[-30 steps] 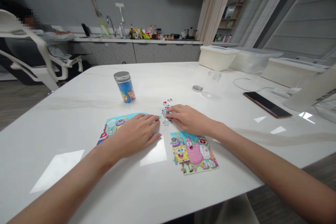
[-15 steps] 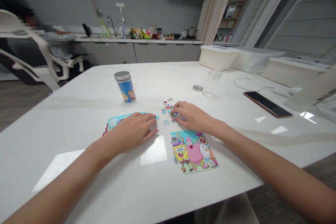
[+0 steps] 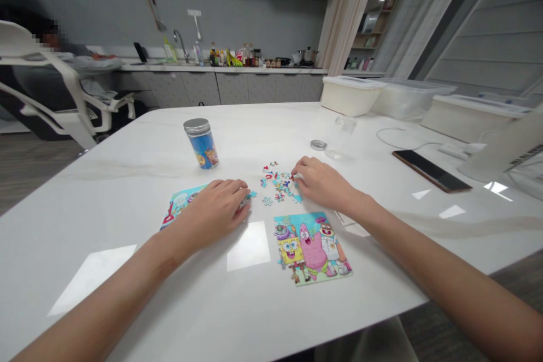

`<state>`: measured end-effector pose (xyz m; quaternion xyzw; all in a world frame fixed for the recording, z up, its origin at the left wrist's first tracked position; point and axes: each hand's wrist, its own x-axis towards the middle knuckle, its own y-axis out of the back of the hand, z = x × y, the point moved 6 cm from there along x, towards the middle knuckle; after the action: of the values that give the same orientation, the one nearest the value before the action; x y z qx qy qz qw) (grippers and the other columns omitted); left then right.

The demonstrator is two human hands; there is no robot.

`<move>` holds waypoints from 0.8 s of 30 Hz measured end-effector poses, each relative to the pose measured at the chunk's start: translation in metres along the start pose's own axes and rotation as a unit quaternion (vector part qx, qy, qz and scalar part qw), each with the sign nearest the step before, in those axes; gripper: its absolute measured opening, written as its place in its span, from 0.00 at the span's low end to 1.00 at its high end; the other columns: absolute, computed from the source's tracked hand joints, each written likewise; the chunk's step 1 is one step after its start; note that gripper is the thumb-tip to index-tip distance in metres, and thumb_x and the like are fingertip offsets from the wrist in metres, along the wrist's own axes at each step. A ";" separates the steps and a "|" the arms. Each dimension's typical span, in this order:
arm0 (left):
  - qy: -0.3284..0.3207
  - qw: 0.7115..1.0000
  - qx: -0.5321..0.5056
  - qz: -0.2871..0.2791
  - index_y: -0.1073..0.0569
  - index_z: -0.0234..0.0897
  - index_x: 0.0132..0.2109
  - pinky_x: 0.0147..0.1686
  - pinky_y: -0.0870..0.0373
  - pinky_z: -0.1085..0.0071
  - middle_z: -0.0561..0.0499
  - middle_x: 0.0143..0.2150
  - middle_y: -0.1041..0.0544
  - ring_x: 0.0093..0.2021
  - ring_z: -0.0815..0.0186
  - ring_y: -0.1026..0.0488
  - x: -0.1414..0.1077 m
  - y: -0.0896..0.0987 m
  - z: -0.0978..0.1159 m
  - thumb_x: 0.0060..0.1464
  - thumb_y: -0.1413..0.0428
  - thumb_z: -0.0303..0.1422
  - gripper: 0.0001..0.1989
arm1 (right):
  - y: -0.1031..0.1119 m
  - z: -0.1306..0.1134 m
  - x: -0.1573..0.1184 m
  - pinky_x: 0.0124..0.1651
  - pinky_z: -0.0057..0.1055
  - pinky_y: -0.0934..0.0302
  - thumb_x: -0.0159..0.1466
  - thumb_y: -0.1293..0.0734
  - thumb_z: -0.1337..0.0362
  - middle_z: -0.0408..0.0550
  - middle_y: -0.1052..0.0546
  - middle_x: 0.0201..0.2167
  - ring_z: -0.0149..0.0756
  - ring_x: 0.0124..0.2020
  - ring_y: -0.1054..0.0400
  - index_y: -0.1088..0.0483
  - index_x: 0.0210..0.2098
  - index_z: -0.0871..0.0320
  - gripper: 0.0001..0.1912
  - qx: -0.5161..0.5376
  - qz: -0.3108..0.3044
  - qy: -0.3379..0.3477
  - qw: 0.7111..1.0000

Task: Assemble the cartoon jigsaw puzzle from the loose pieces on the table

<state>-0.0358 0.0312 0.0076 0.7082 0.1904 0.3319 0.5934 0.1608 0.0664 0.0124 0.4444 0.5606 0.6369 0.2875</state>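
My left hand (image 3: 224, 199) rests over the right part of a cartoon picture card (image 3: 178, 206), its fingers loosely bent and the thumb apart. A light-blue puzzle piece (image 3: 251, 195) shows at its fingertips; whatever lies beneath the palm is hidden. My right hand (image 3: 324, 184) is at the right edge of a loose heap of puzzle pieces (image 3: 279, 185), with thumb and fingers closed around a puzzle piece (image 3: 292, 177) that is mostly hidden. Nearer to me lies a joined cartoon puzzle (image 3: 313, 246) with an uneven left edge.
Beyond the heap stand a lidded jar (image 3: 202, 144) with a blue cartoon print, a clear jar (image 3: 340, 137) and a metal lid (image 3: 318, 145). A phone (image 3: 430, 170), a cable and storage boxes (image 3: 352, 96) are at the right. Someone sits by a white chair (image 3: 63, 79) at far left.
My right hand has shifted right from the heap, uncovering several pieces that now lie more spread out. My left hand has moved slightly left.
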 end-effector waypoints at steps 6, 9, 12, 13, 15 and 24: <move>-0.026 0.999 -0.004 -0.017 0.26 0.37 0.43 0.49 0.32 0.59 0.45 0.49 0.23 0.49 0.58 0.27 0.000 -0.001 0.005 0.64 0.54 0.32 0.12 | 0.000 0.005 -0.002 0.45 0.42 0.36 0.64 0.42 0.75 0.58 0.24 0.44 0.48 0.46 0.31 0.25 0.40 0.60 0.15 -0.021 -0.033 -0.035 0.999; -0.027 0.999 -0.009 -0.019 0.26 0.37 0.42 0.49 0.32 0.58 0.45 0.48 0.23 0.48 0.58 0.27 -0.001 -0.002 0.004 0.64 0.54 0.33 0.12 | -0.004 0.009 -0.003 0.43 0.43 0.35 0.64 0.42 0.74 0.60 0.24 0.43 0.49 0.43 0.30 0.26 0.37 0.60 0.13 -0.041 -0.044 -0.052 0.997; -0.023 1.000 -0.013 -0.016 0.26 0.37 0.43 0.49 0.32 0.57 0.45 0.48 0.23 0.48 0.57 0.27 -0.001 -0.003 0.003 0.64 0.54 0.34 0.12 | -0.010 0.016 -0.002 0.44 0.44 0.35 0.67 0.44 0.71 0.61 0.25 0.45 0.49 0.44 0.30 0.27 0.40 0.60 0.14 -0.025 -0.036 -0.060 0.997; -0.022 1.000 -0.012 -0.014 0.26 0.37 0.43 0.49 0.32 0.57 0.45 0.48 0.23 0.48 0.57 0.27 -0.001 -0.004 0.002 0.64 0.53 0.34 0.12 | -0.012 0.018 0.000 0.46 0.44 0.35 0.69 0.45 0.70 0.60 0.25 0.46 0.49 0.45 0.30 0.27 0.43 0.60 0.15 -0.010 -0.027 -0.061 0.998; -0.023 1.000 -0.012 -0.012 0.27 0.37 0.44 0.49 0.32 0.57 0.44 0.48 0.23 0.48 0.57 0.26 -0.001 -0.003 0.003 0.64 0.53 0.35 0.12 | -0.018 0.022 0.007 0.51 0.45 0.36 0.71 0.47 0.68 0.60 0.26 0.50 0.48 0.49 0.31 0.30 0.50 0.60 0.17 0.029 -0.013 -0.055 0.998; -0.031 0.999 -0.026 -0.008 0.28 0.37 0.44 0.49 0.32 0.56 0.44 0.50 0.24 0.49 0.56 0.27 0.002 -0.001 0.006 0.63 0.53 0.34 0.10 | -0.040 0.010 0.038 0.67 0.41 0.50 0.73 0.45 0.63 0.50 0.34 0.65 0.41 0.67 0.45 0.32 0.58 0.56 0.18 0.140 -0.039 0.064 0.987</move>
<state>-0.0303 0.0281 0.0067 0.7006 0.1691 0.3101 0.6200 0.1477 0.1124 -0.0169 0.4166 0.6786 0.5671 0.2106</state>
